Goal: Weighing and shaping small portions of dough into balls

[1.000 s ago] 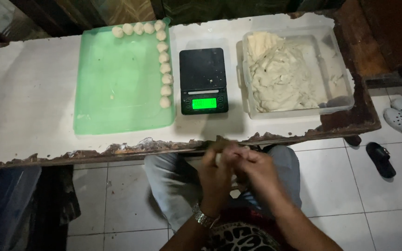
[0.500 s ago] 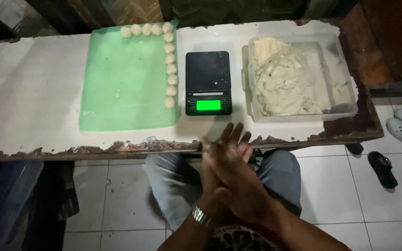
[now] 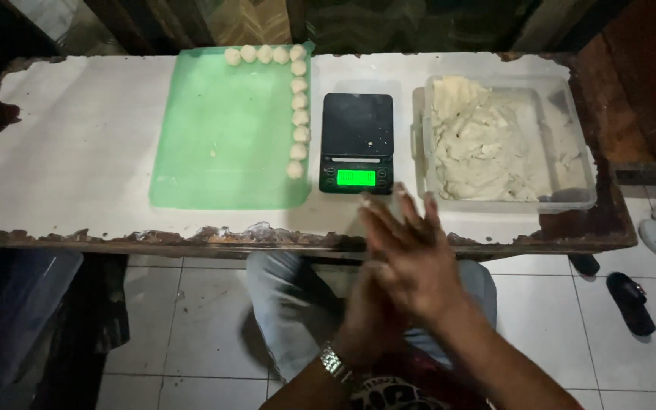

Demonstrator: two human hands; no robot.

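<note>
White table (image 3: 77, 137) up at twelve, we press flat hands (image 3: 400, 262) together, fingers straight; any dough between hides, and could drop.

Your right hand (image 3: 419, 262) lies flat on top of your left hand (image 3: 370, 319), palms pressed together, fingers spread. Just past your fingertips sits a black scale (image 3: 357, 143) with a green screen. To its right is a clear tub of dough (image 3: 504, 140). To its left, small dough balls (image 3: 298, 114) line a green mat (image 3: 222, 144).
</note>
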